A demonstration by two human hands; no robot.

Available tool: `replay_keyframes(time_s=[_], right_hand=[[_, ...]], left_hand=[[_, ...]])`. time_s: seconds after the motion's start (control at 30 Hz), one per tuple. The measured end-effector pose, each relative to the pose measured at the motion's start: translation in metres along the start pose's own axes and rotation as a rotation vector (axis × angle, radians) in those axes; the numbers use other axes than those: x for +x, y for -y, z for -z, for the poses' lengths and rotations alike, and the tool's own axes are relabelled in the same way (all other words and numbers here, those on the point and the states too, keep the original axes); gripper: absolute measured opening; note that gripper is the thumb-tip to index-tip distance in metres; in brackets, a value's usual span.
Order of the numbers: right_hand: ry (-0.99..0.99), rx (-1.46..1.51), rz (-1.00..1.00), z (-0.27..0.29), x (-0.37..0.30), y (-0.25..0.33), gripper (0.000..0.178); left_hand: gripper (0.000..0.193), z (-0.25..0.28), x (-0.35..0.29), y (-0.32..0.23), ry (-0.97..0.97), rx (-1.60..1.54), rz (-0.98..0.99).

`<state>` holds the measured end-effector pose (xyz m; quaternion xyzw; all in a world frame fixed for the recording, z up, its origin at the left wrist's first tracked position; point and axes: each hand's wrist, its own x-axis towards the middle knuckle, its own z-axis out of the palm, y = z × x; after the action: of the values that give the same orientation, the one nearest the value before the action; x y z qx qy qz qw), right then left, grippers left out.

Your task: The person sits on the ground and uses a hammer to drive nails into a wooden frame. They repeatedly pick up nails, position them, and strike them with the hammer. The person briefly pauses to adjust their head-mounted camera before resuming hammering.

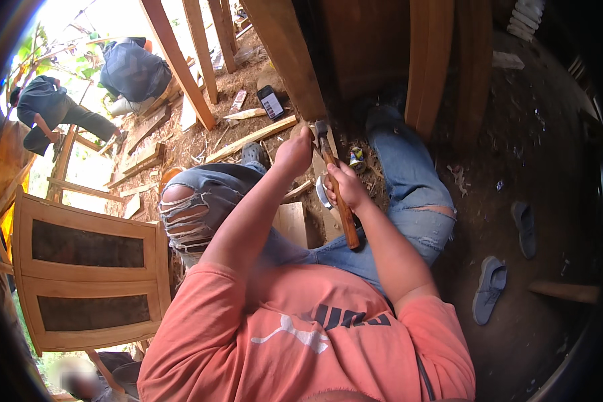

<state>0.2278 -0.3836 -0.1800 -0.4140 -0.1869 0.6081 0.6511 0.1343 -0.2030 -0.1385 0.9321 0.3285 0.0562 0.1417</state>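
My right hand (345, 183) is wrapped round the wooden handle of a hammer (345, 218). The dark hammer head points away from me, close beside my left hand (294, 153). That left hand is closed near the foot of a wooden post (284, 53); whatever its fingertips pinch is too small to make out. Under the hammer lies a narrow wooden strip (330, 224), running between my legs. A pale, curved, shiny object (324, 191) shows beside my right hand, partly hidden by it.
A phone (270, 102) lies on the shavings-strewn ground near a wooden batten (251, 139). A framed wooden panel (90, 276) stands at left. Slippers (490, 289) lie at right. Two people (135, 70) bend over at far left. Wooden uprights (430, 63) rise ahead.
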Motion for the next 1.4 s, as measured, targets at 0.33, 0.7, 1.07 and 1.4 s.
replay_keyframes(time_s=[0.33,0.7,1.07,1.4], right_hand=[[-0.014,-0.001,-0.009,-0.003,0.0,-0.002,0.018],[-0.018,-0.018,0.034,-0.002,-0.003,-0.002,0.02],[-0.032,0.012,-0.016,-0.007,-0.004,0.007,0.026],[-0.056,0.013,-0.003,-0.005,-0.002,0.003,0.026]], left_hand=[[0.02,0.0,-0.001,0.003,0.005,0.032,-0.029],[0.019,0.006,-0.003,-0.007,0.026,0.002,-0.018],[0.017,0.004,-0.003,0.0,0.025,-0.012,-0.026],[0.017,0.0,0.0,0.003,0.007,0.014,-0.013]])
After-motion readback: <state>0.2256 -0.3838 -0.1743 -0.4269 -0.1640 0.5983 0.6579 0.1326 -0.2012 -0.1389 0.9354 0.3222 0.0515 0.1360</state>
